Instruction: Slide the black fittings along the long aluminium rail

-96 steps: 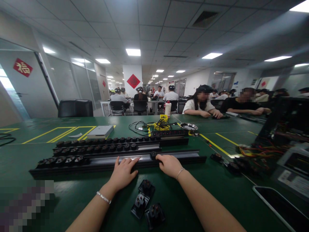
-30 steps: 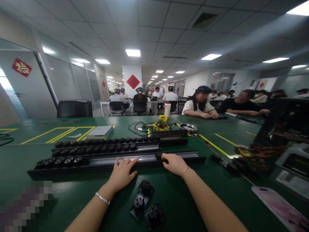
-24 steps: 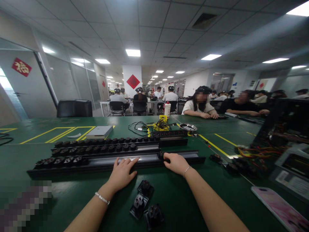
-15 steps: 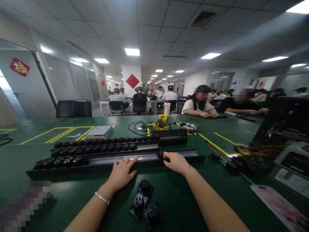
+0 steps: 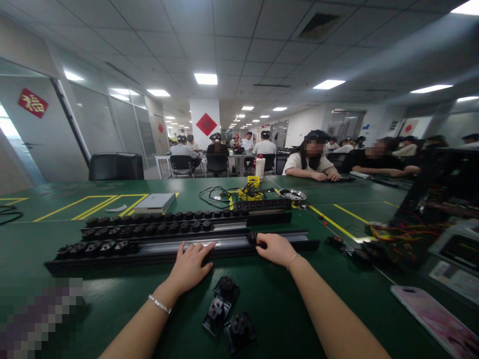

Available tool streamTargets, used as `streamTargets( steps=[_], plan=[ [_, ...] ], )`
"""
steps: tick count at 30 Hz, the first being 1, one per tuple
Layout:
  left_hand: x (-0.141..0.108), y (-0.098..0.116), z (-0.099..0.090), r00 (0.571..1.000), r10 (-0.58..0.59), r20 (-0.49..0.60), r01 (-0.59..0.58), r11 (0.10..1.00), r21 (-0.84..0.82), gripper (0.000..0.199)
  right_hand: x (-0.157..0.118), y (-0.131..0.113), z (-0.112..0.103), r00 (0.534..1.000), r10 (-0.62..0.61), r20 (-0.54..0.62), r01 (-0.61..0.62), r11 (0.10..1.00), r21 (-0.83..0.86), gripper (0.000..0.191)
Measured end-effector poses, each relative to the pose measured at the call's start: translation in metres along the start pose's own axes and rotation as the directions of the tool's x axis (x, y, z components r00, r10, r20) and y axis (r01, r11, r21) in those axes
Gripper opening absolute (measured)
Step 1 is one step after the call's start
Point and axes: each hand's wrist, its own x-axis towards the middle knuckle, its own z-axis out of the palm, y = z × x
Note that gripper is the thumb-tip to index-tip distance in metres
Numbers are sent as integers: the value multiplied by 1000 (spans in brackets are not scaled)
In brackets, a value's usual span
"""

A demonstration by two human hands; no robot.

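A long black rail (image 5: pixel 160 246) with a shiny inner channel lies across the table in front of me. My left hand (image 5: pixel 189 265) rests on its near edge, fingers spread and holding nothing. Toward the rail's right end, my right hand (image 5: pixel 275 248) is closed on a black socket module (image 5: pixel 253 238) sitting in the channel; its fingertips are partly hidden. Several similar modules (image 5: pixel 107 249) fill the left end of this rail. Between my forearms lie three loose modules, one dark-topped piece (image 5: pixel 226 285) and two with copper-coloured contacts (image 5: pixel 216 310) (image 5: pixel 239 326).
Behind stand more rails (image 5: pixel 157 228) lined with modules. Farther back are a white box (image 5: pixel 155 203), black cables (image 5: pixel 215 196) and a metal bowl (image 5: pixel 292 195). A phone (image 5: pixel 430 319) and an opened computer case (image 5: pixel 452 254) lie right. Co-workers sit across the table.
The whole view has shifted slightly. My hands keep almost the same places on the rail, the right one still holding the module.
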Motion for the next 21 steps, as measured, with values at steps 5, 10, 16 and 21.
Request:
streamTargets(
  steps=[5, 10, 16, 21],
  plan=[
    [0, 0, 1, 1000, 5, -20, -5, 1000, -4, 54, -2, 0, -1, 1000, 18, -17, -18, 1000, 19, 13],
    [-1, 0, 1, 1000, 9, -24, -9, 1000, -10, 54, -3, 4, -1, 998, 25, -53, -23, 999, 43, 15],
    [0, 0, 0, 1000, 5, -13, -5, 1000, -6, 53, -4, 13, 7, 986, 25, -164, -4, 992, 129, 17],
    [0, 0, 1, 1000, 3, -18, -3, 1000, 0, 55, -1, 11, 20, 921, 142, -364, -59, 971, 230, 22]
  ],
)
